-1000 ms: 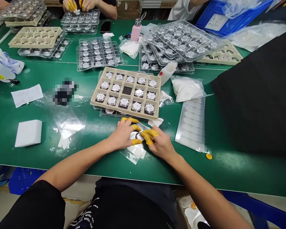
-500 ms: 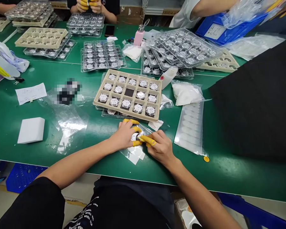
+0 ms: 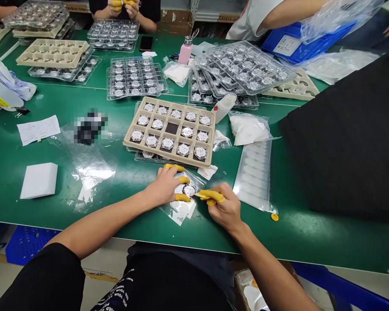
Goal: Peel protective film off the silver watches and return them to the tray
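Note:
My left hand [image 3: 166, 187], with yellow finger cots, pinches a round silver watch case [image 3: 189, 190] lying on a small clear plastic bag [image 3: 181, 209] on the green table. My right hand [image 3: 223, 207], also in yellow cots, sits just right of the case with its fingers curled and its cotted forefinger and thumb pinched together towards the case; what they pinch is too small to name. Just beyond my hands lies a beige tray [image 3: 172, 129] of silver watch cases with one black cell empty.
A white foam block [image 3: 39, 180] and loose clear bags [image 3: 90, 166] lie to the left. A strip of white pads in plastic [image 3: 254, 175] and a black sheet [image 3: 346, 134] lie to the right. Stacked clear trays [image 3: 134, 77] fill the far side, where other people's hands work.
My right hand has drawn back to the right, away from the watch case, with finger and thumb still pinched. My left hand keeps its hold on the case.

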Available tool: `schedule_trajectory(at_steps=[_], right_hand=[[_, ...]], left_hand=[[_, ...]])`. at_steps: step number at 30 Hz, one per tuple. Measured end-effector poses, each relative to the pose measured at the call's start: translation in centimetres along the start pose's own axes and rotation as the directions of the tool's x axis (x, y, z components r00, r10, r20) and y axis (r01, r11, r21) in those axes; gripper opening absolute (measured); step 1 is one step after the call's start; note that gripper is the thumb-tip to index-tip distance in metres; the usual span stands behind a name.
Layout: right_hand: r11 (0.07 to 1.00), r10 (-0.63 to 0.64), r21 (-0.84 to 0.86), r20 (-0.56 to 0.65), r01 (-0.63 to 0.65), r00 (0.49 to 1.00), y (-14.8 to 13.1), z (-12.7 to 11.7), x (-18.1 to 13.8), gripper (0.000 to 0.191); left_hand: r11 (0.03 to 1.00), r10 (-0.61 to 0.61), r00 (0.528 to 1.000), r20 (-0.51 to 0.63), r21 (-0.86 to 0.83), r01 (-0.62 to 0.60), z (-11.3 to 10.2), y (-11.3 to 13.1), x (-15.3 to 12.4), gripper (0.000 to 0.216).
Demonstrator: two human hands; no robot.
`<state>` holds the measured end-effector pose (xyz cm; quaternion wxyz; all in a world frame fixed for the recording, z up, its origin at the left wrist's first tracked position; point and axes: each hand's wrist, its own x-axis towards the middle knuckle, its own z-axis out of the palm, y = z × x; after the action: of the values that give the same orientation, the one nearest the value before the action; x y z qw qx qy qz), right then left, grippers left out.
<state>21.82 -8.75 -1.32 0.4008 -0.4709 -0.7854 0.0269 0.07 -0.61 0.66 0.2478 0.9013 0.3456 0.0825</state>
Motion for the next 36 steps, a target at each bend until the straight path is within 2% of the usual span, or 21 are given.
schedule_trajectory(at_steps=[2, 6, 9, 12, 14, 16, 22, 27, 33, 36], right_hand=[[0.999, 0.007, -0.035, -0.023, -0.008, 1.000, 0.1, 0.0, 0.1, 0.043], [0.989, -0.060, -0.132, 0.072, 0.069, 0.996, 0.4, 0.2, 0.0, 0.044], [0.983, -0.093, -0.145, 0.111, 0.109, 0.989, 0.5, 0.0, -0.5, 0.042], [0.994, -0.063, -0.085, 0.072, 0.069, 0.995, 0.6, -0.1, -0.8, 0.043], [1.000, -0.003, -0.022, -0.003, 0.003, 1.000, 0.8, 0.0, -0.7, 0.045], [0.999, 0.050, 0.005, -0.025, -0.050, 0.998, 1.0, 0.2, -0.4, 0.046], [1.000, 0.001, -0.031, 0.064, 0.001, 0.998, 1.4, 0.3, -0.2, 0.045], [0.998, 0.063, 0.008, 0.010, -0.063, 0.998, 1.2, 0.3, -0.3, 0.043], [0.998, 0.024, -0.056, 0.074, -0.020, 0.997, 1.2, 0.4, -0.3, 0.041], [0.999, 0.043, -0.025, 0.063, -0.042, 0.997, 1.1, 0.3, -0.4, 0.039]], left_hand=[[1.000, -0.001, 1.000, -0.006, -0.007, 0.001, 0.1, 0.0, 0.0, 0.055], [1.000, -0.021, 1.000, 0.004, 0.008, 0.021, 0.2, 0.2, 0.0, 0.053], [0.999, -0.034, 0.999, 0.000, 0.006, 0.034, 0.2, 0.3, -0.1, 0.053], [0.999, -0.035, 0.999, 0.002, 0.001, 0.035, 0.2, 0.2, -0.1, 0.054], [0.999, -0.032, 0.999, -0.004, 0.000, 0.032, 0.3, 0.2, -0.1, 0.053], [0.999, -0.033, 0.999, -0.010, -0.004, 0.033, 0.4, 0.1, -0.1, 0.052], [0.999, -0.034, 0.999, -0.003, -0.013, 0.034, 0.5, 0.1, 0.0, 0.053], [0.999, -0.038, 0.999, -0.006, -0.024, 0.038, 0.5, 0.0, 0.0, 0.053], [0.999, -0.033, 0.999, -0.024, -0.033, 0.033, 0.5, 0.0, 0.0, 0.051], [0.999, -0.040, 0.999, -0.015, -0.037, 0.040, 0.3, 0.1, 0.0, 0.052]])
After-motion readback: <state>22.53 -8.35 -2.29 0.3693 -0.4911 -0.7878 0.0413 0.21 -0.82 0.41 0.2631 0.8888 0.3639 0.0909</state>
